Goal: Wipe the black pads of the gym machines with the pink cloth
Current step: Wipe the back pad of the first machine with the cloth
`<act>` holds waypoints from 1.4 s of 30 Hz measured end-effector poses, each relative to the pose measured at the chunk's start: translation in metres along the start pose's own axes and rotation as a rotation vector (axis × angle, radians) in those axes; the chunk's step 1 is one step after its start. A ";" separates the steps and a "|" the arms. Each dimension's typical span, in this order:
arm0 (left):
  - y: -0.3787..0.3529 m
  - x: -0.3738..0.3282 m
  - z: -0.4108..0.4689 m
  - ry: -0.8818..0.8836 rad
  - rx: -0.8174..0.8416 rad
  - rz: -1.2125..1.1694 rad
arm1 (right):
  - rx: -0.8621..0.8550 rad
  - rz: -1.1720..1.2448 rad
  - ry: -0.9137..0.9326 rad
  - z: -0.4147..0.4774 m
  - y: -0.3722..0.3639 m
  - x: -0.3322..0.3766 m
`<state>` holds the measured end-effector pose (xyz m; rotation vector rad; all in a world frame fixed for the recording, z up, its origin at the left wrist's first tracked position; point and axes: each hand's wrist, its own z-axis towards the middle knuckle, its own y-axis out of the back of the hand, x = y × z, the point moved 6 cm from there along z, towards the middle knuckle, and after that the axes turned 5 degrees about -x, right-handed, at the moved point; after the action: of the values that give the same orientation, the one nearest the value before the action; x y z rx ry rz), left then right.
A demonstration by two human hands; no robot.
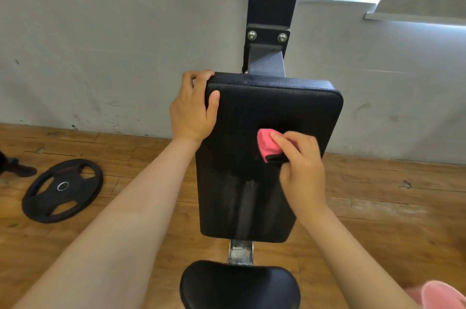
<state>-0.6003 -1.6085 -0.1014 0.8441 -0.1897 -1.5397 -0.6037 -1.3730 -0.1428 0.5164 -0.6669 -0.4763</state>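
Looking down from the head camera, the back pad [274,106] fills the middle of the frame. The left grip [193,109] is clamped round its upper left corner, likely to steady it against the rubbing. The right grip [302,159] pinches the bunched pink cloth [267,144], pressing it on the pad's centre. The seat pad [239,283], bottom centre, probably comes next. 1 weight plate [63,190] lies lower left.

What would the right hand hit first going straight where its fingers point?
Likely only bare back pad: the right hand, gripping the pink cloth, points up-left toward the pad's top edge, passing right of the left hand thumb. Clearance unclear.
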 end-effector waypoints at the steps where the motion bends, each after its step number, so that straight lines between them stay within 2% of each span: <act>1: 0.000 0.000 0.000 -0.003 -0.002 -0.001 | 0.010 -0.034 -0.002 0.003 -0.003 0.002; 8: 0.000 0.000 0.000 0.014 -0.005 0.008 | 0.244 -0.239 0.065 -0.044 -0.041 -0.002; 12: 0.000 0.000 0.000 0.027 0.002 0.014 | 0.366 -0.262 -0.006 -0.068 -0.056 -0.006; 16: 0.000 -0.001 -0.001 0.027 0.004 0.012 | 0.293 -0.171 -0.060 -0.057 -0.037 -0.003; 20: 0.000 -0.001 -0.002 0.037 -0.008 0.011 | 0.164 -0.131 0.008 -0.034 -0.020 0.009; 26: 0.000 -0.001 -0.002 0.038 -0.006 0.013 | 0.290 -0.270 0.041 -0.048 -0.051 0.002; 33: 0.000 0.000 -0.003 0.045 0.006 0.020 | 0.346 -0.264 -0.008 -0.055 -0.054 0.003; 36: 0.000 0.000 -0.003 0.039 0.003 0.017 | 0.373 -0.168 -0.065 -0.060 -0.047 -0.003; 42: -0.001 0.001 -0.002 0.051 0.001 0.020 | -0.030 -0.067 0.001 -0.018 0.010 -0.009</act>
<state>-0.5992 -1.6083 -0.1038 0.8795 -0.1612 -1.4982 -0.5951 -1.3546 -0.1530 0.5121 -0.6420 -0.5478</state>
